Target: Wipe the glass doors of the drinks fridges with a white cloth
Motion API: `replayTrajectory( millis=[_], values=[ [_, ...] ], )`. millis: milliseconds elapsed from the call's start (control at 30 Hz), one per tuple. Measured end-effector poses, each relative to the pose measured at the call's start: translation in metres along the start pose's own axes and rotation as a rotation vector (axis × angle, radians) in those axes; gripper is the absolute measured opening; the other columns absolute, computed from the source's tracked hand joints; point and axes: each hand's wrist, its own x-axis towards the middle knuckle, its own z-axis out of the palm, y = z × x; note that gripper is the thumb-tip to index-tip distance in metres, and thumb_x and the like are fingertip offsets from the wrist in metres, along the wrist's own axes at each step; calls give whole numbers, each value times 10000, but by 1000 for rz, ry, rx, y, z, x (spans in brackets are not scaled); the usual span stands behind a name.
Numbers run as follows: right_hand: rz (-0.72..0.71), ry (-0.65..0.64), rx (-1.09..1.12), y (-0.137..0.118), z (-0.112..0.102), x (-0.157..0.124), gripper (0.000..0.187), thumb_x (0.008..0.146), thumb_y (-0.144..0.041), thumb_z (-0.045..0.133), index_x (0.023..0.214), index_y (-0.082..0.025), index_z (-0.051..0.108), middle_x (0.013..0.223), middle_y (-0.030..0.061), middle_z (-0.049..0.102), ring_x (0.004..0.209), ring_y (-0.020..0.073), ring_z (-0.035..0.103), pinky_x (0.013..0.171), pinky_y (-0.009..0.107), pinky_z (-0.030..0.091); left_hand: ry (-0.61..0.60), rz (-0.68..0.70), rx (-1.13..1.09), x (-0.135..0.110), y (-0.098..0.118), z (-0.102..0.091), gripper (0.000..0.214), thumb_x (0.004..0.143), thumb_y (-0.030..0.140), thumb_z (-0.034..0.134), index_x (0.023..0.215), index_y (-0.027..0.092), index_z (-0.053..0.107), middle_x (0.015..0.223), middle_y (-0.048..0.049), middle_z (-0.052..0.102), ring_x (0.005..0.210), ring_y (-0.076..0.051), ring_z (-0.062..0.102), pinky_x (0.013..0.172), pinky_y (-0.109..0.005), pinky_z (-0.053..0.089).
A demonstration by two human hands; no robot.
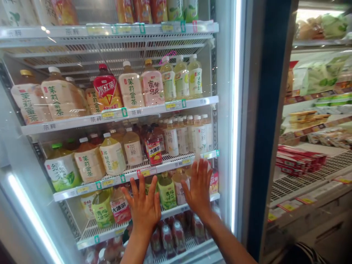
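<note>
Both my hands are raised, palms forward, before a lit drinks fridge (217, 126) with bottles on its shelves. My left hand (144, 205) has its fingers spread and holds nothing. Likewise empty, my right hand (198, 185) is stretched open, a little higher and to the right. Whether either palm touches the glass, I cannot tell. Behind the hands, a green tea bottle (167, 192) shows between them on a lower shelf. A small dark iced tea bottle (153, 146) stands on the shelf above. White-capped pale bottles (172, 137) stand in rows beside it.
A bright light strip (235, 110) runs down the fridge's right side, next to a dark frame (264, 121). Further right is an open chilled case with wire shelves (291, 187), red packs (299, 159) and bagged greens (320, 79). Dark bottles (167, 238) fill the bottom shelf.
</note>
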Motion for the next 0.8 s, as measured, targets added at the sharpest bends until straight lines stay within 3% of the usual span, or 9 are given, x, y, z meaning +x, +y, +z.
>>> replayTrajectory(
  millis=[67, 133, 333, 400, 500, 567, 633, 733, 800],
  values=[
    [-27, -28, -4, 4, 7, -33, 824, 1050, -400, 414, 1658, -126, -69, 1743, 153, -105, 1614, 348, -93, 1270, 687, 76, -9, 12, 15, 1, 3, 3, 755, 964, 243, 570, 1632, 314, 226, 1756, -61, 22, 1623, -313, -60, 1284, -619, -93],
    [-39, -24, -7, 13, 10, -39, 832, 1046, -410, 419, 1659, -128, -68, 1743, 152, -111, 1614, 352, -94, 1266, 696, 74, -22, 21, 29, 2, 4, 5, 770, 956, 246, 581, 1634, 315, 221, 1755, -67, 24, 1622, -320, -60, 1283, -624, -90],
    [69, 82, -17, 44, -7, 53, 805, 1055, -475, 323, 1654, -178, -124, 1742, 112, -148, 1614, 354, -104, 1235, 747, 75, -26, 42, 20, 7, 14, 10, 806, 939, 255, 598, 1636, 327, 200, 1754, -59, -10, 1621, -311, -74, 1284, -609, -100],
    [91, 68, -5, 39, -5, 36, 809, 1053, -463, 339, 1655, -175, -119, 1744, 125, -135, 1614, 359, -98, 1232, 752, 81, -29, 31, 6, 5, 16, 10, 787, 948, 255, 586, 1632, 331, 206, 1753, -41, -14, 1621, -299, -78, 1284, -606, -105],
    [86, -1, 6, 23, 6, -28, 833, 1045, -427, 386, 1655, -146, -107, 1738, 160, -132, 1612, 369, -100, 1225, 759, 115, -17, -30, -25, 0, 14, 9, 741, 966, 247, 551, 1621, 360, 222, 1752, -12, 27, 1624, -292, -45, 1282, -638, -79],
    [45, -24, -4, 20, 12, -50, 855, 1038, -428, 414, 1654, -130, -98, 1734, 167, -141, 1610, 368, -112, 1224, 761, 120, -12, -61, -36, -3, 10, 8, 726, 972, 245, 538, 1615, 378, 228, 1750, -4, 56, 1625, -297, -21, 1280, -659, -64],
    [41, 6, -6, 26, 11, -31, 854, 1041, -457, 404, 1655, -135, -96, 1737, 157, -137, 1611, 363, -113, 1226, 764, 100, -10, -69, -35, -4, 5, 6, 725, 971, 245, 540, 1614, 379, 232, 1749, -5, 61, 1625, -303, -13, 1280, -663, -61],
    [111, 105, 12, 38, 2, 37, 823, 1053, -509, 336, 1659, -160, -98, 1744, 138, -120, 1615, 354, -102, 1229, 763, 61, 4, -62, -30, -3, -2, 2, 732, 967, 244, 551, 1617, 365, 238, 1752, -12, 48, 1624, -305, -19, 1284, -643, -70],
    [140, 135, 27, 32, -2, 60, 809, 1056, -519, 310, 1660, -166, -97, 1745, 136, -113, 1616, 353, -98, 1229, 763, 56, 6, -56, -23, -3, -6, -2, 739, 963, 246, 556, 1620, 360, 237, 1754, -20, 41, 1624, -307, -23, 1286, -637, -71]
  ],
)
